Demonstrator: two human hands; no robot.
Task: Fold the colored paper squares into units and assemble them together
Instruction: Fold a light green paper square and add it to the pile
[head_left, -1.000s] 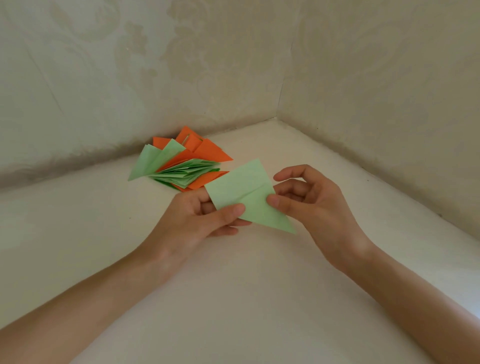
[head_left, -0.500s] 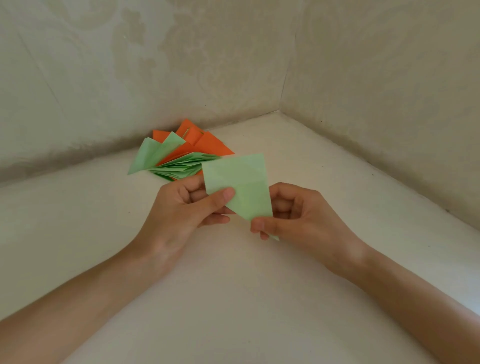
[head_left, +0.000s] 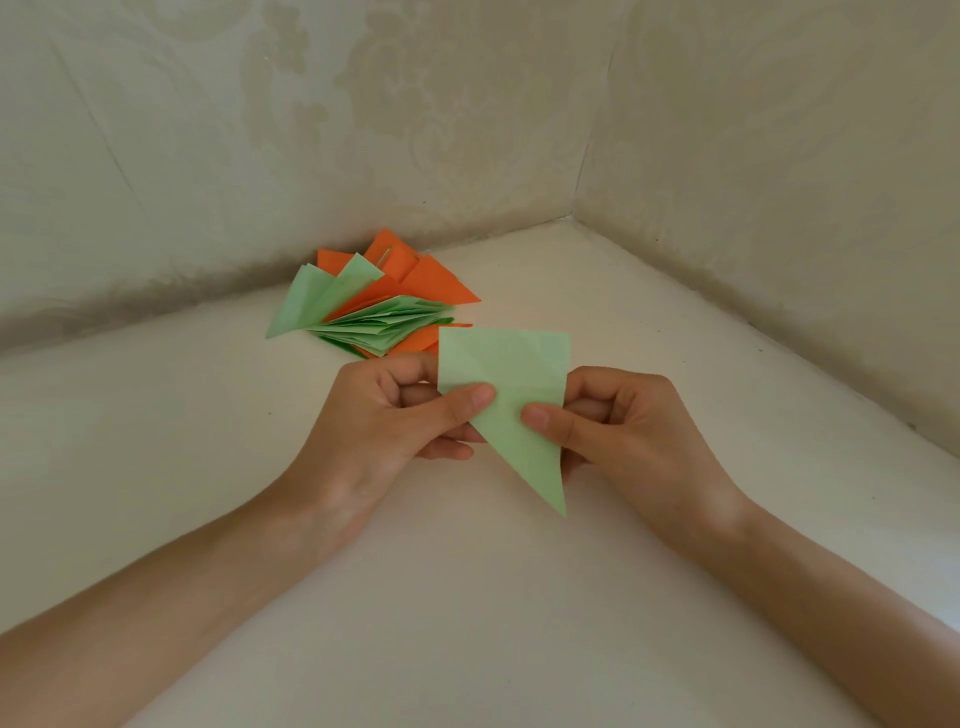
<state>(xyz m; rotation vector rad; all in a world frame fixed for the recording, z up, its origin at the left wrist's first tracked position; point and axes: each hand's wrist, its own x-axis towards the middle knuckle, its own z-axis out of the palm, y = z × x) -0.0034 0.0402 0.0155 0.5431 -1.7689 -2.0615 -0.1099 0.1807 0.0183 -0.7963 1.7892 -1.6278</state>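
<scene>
Head view: creased, pointed green paper (head_left: 511, 364).

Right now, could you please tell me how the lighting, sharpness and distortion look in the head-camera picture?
Head view: soft, even light with no glare; the green paper, left hand and right hand are sharp; only a faint shadow lies under the pile of folded units; the wide lens tilts the wall corner.

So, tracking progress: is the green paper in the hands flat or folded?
Folded: the green paper tapers to a bottom point and shows creases; left hand and right hand pinch it.
</scene>
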